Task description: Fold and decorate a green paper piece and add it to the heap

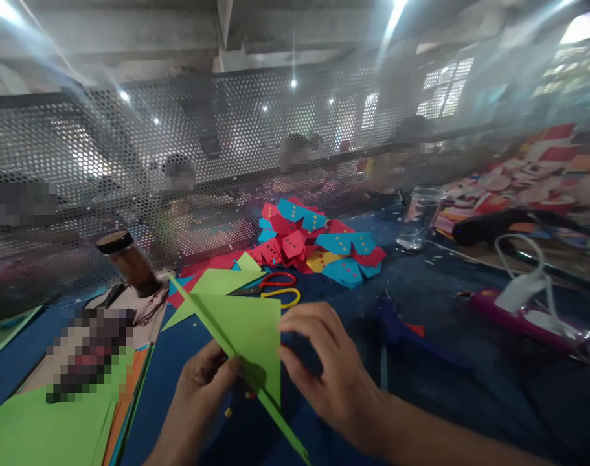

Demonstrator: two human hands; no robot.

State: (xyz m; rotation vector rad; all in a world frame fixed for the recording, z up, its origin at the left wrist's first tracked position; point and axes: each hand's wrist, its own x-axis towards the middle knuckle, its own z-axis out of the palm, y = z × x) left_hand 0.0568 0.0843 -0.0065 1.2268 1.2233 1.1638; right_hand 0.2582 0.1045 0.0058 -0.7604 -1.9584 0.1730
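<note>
Green paper (256, 317) is pinched between the thumb and fingers of the left hand (202, 388); the right hand (331, 372), half open, has fingertips at the paper's edge. Beyond the left, a lidded jar (135, 268) holds something brown; beyond the right stands a clear glass (418, 223).

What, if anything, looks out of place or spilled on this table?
Yellow scraps lie loose on the blue table near the left hand, white bits by the glass jar: slightly untidy. No spill is visible.

Ceiling lamps (397, 8) streak hazy glare across the top, windows (447, 84) glow right, and the table (431, 408) lies dim.
</note>
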